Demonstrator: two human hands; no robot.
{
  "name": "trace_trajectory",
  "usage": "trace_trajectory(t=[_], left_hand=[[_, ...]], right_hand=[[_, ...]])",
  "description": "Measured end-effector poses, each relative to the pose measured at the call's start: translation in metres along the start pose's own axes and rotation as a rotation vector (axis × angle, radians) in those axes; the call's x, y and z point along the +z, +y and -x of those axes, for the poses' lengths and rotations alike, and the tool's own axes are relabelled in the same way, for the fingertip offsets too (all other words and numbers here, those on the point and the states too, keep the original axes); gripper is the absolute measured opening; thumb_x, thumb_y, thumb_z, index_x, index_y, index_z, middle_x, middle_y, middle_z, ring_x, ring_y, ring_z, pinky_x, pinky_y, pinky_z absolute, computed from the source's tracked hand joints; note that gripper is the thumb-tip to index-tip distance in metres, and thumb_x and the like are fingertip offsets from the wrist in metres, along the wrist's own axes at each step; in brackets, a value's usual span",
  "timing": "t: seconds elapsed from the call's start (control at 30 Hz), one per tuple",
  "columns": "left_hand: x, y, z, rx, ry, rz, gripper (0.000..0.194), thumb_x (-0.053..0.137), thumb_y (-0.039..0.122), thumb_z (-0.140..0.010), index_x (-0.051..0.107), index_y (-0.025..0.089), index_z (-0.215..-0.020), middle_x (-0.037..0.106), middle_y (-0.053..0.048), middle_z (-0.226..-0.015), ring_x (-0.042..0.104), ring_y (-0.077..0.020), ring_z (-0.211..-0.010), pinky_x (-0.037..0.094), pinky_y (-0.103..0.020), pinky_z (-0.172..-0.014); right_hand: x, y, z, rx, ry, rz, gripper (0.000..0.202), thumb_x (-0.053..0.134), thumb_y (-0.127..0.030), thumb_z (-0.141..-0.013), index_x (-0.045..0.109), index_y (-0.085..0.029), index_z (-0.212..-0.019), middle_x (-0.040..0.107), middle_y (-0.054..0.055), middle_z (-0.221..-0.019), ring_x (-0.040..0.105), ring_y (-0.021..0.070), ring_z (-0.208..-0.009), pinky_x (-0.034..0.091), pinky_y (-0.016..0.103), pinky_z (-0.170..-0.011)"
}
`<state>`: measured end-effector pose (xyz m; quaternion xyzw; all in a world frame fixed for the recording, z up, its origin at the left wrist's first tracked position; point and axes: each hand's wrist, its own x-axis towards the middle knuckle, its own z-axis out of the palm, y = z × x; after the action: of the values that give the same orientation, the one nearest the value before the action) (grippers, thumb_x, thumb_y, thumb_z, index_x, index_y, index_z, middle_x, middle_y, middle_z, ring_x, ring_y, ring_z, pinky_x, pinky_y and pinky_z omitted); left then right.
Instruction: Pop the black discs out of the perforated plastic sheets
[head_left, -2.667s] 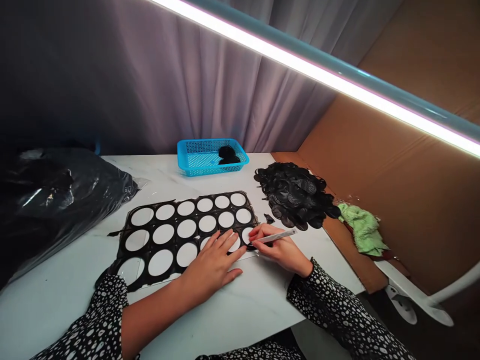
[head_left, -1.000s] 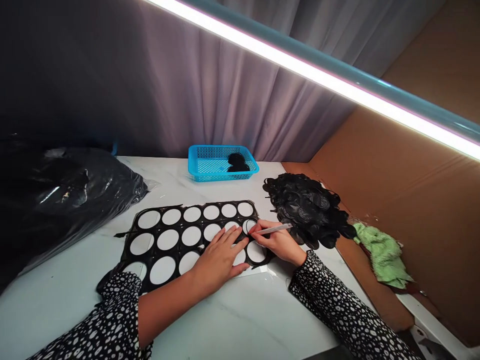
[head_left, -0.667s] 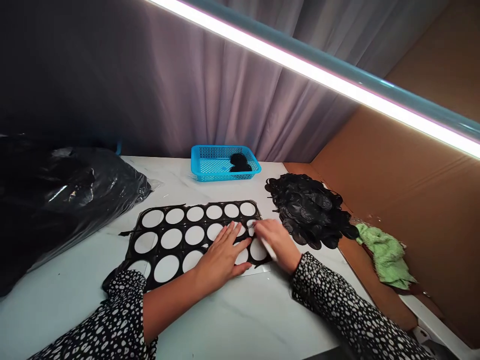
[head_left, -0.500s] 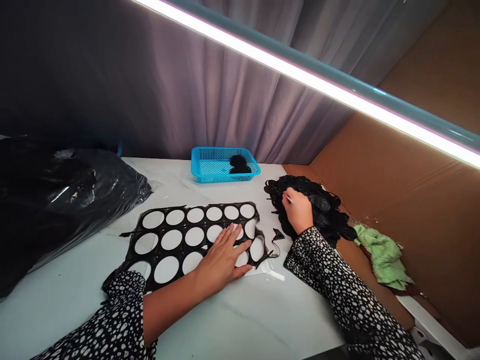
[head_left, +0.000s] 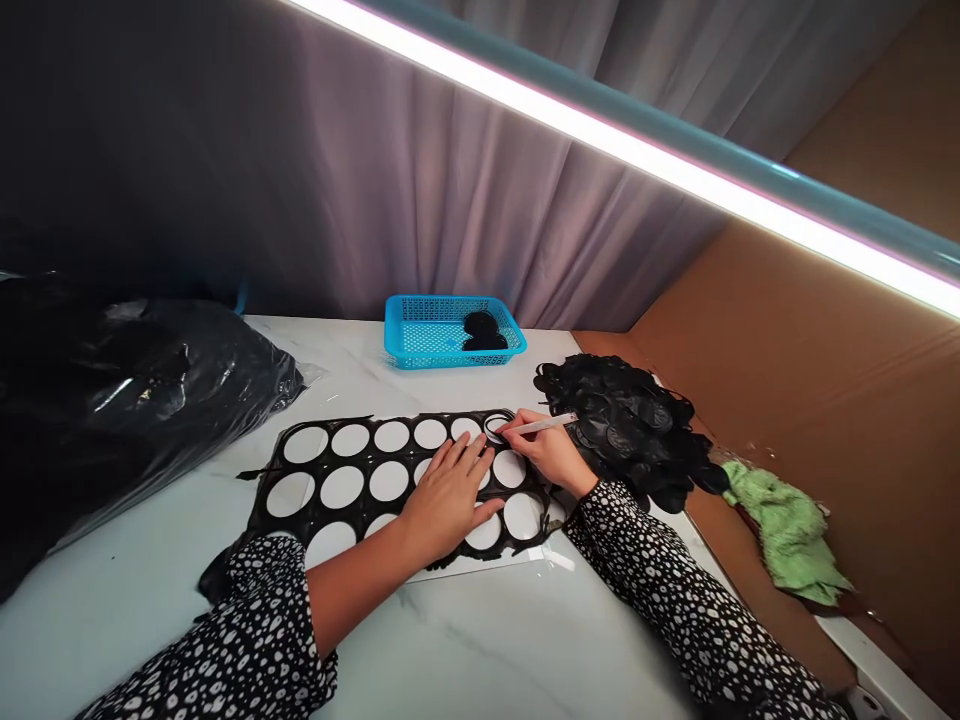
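Note:
A black sheet [head_left: 341, 462] with rows of round cut-outs lies on a white backing on the table. My left hand [head_left: 444, 492] rests flat on its right part, fingers spread, covering some of the circles. At the sheet's far right corner, my right hand [head_left: 553, 452] pinches a slim white pen-like tool [head_left: 551, 423]. Its working end is at the corner circle, where a thin dark edge shows; the fingers partly hide the tip. Beyond the right wrist is a heap of black round pieces [head_left: 634, 425].
A blue perforated basket [head_left: 420, 352] with a few black discs [head_left: 484, 330] stands at the back. A large black plastic bag [head_left: 142, 390] fills the left. To the right are a green cloth [head_left: 787, 530] and a brown panel [head_left: 825, 330]. A bright light tube [head_left: 600, 130] crosses above.
My right hand has moved left with the white tool, from the black heap to the sheet's far right corner. My left hand stays on the sheet. The sheet's torn right edge lies differently.

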<state>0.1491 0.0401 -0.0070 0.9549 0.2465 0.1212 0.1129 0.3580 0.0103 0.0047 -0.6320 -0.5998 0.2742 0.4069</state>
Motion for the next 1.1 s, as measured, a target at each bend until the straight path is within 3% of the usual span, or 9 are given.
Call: trace_trajectory(t=[0.1,0.23,0.4,0.6,0.67,0.73,0.83,0.97,1.1], left_hand=[[-0.002,0.004,-0.003,-0.005,-0.062,0.016,0.063,0.059,0.045,-0.093,0.042,0.015,-0.145,0.036,-0.011,-0.156,0.022,-0.0346,-0.147,0.025,-0.055,-0.117],[0.004,0.012,-0.012,-0.005,-0.082,0.034,0.065,0.056,0.049,-0.094,0.039,0.015,-0.147,0.032,-0.011,-0.157,0.021,-0.0322,-0.148,0.020,-0.056,-0.118],[0.003,0.016,-0.021,0.023,-0.124,0.073,0.067,0.052,0.053,-0.096,0.037,0.014,-0.148,0.029,-0.014,-0.158,0.017,-0.0306,-0.149,0.016,-0.055,-0.119],[-0.061,-0.010,-0.029,-0.062,-0.070,0.440,0.080,0.054,0.061,-0.091,0.022,0.023,-0.155,0.006,-0.013,-0.164,-0.002,-0.0330,-0.150,0.010,-0.061,-0.118],[-0.090,-0.019,-0.032,-0.097,0.022,0.728,0.088,0.057,0.066,-0.087,0.015,0.030,-0.155,0.007,-0.011,-0.164,0.009,-0.0350,-0.150,0.023,-0.058,-0.116],[-0.113,-0.026,-0.034,-0.063,0.092,1.042,0.081,0.039,0.070,-0.093,0.007,0.032,-0.156,0.015,-0.014,-0.162,0.031,-0.0348,-0.144,0.037,-0.055,-0.111],[-0.129,-0.031,-0.035,0.059,0.179,1.075,0.074,0.024,0.071,-0.095,0.006,0.034,-0.156,0.030,-0.015,-0.157,0.043,-0.0342,-0.137,0.040,-0.057,-0.108],[-0.127,-0.030,-0.036,0.226,0.375,0.285,0.079,0.069,0.057,-0.083,0.031,0.041,-0.149,0.016,-0.006,-0.162,0.011,-0.0423,-0.148,0.016,-0.068,-0.114],[-0.129,-0.018,-0.033,0.248,0.549,-0.092,0.094,0.077,0.045,-0.080,0.021,0.034,-0.154,0.000,-0.008,-0.164,-0.005,-0.0445,-0.148,0.007,-0.070,-0.114]], right_hand=[[-0.001,0.001,-0.003,0.066,0.111,-0.177,0.018,0.062,-0.034,-0.083,0.061,-0.019,-0.075,0.072,0.005,-0.089,0.064,0.0179,-0.081,0.049,0.030,-0.073],[-0.006,0.001,-0.012,0.350,0.249,-0.696,0.021,0.071,-0.025,-0.078,0.053,-0.019,-0.071,0.070,0.005,-0.089,0.070,0.0188,-0.089,0.055,0.024,-0.066],[-0.021,0.001,-0.023,0.611,0.399,-1.247,0.016,0.056,-0.005,-0.086,0.054,-0.019,-0.078,0.068,0.008,-0.092,0.071,0.0153,-0.093,0.061,0.017,-0.063],[-0.050,-0.017,-0.014,0.516,0.390,-1.507,0.011,0.048,-0.010,-0.093,0.055,-0.017,-0.092,0.065,0.013,-0.108,0.069,0.0158,-0.098,0.065,0.021,-0.069],[-0.059,-0.029,-0.009,0.465,0.383,-1.567,0.008,0.049,-0.013,-0.094,0.055,-0.018,-0.092,0.064,0.013,-0.111,0.068,0.0147,-0.095,0.065,0.023,-0.071],[-0.064,-0.043,-0.004,0.406,0.379,-1.619,0.010,0.049,-0.017,-0.095,0.055,-0.019,-0.088,0.064,0.012,-0.112,0.067,0.0128,-0.090,0.064,0.023,-0.071],[-0.058,-0.065,0.003,0.283,0.320,-1.579,0.014,0.051,-0.020,-0.095,0.056,-0.019,-0.081,0.065,0.010,-0.110,0.064,0.0089,-0.080,0.060,0.019,-0.070],[-0.039,-0.090,0.008,-0.041,0.224,-1.171,0.016,0.066,-0.022,-0.086,0.056,-0.020,-0.074,0.067,0.004,-0.108,0.058,0.0085,-0.073,0.056,0.022,-0.071],[-0.040,-0.108,0.009,-0.366,0.356,-0.484,0.017,0.068,-0.027,-0.084,0.058,-0.021,-0.071,0.067,0.005,-0.107,0.061,0.0159,-0.090,0.051,0.033,-0.086]])
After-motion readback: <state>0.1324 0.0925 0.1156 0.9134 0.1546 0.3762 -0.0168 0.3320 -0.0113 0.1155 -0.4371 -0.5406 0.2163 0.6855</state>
